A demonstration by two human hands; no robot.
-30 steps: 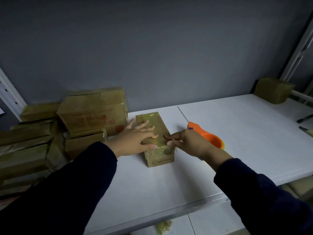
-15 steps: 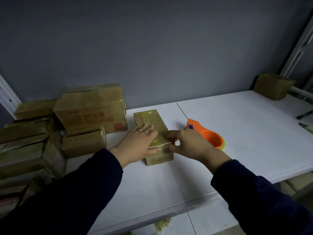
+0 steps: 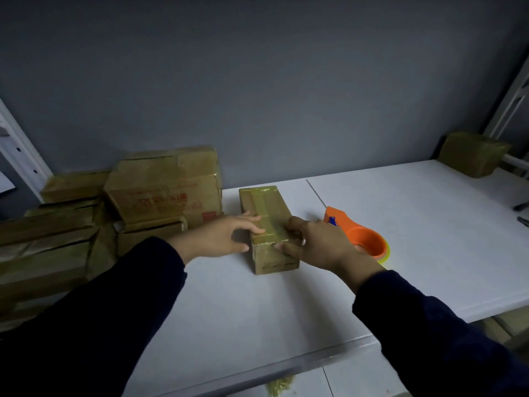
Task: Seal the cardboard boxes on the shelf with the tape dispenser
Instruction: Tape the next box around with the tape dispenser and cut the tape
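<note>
Left hand (image 3: 226,239), right hand (image 3: 320,245) hold box (image 3: 269,204) — between them.

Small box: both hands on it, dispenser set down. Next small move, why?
Probably smooth the tape down the near end face: the small box already carries a strip along its top, left hand and right hand hold that end, and the tape dispenser lies beside it.
</note>
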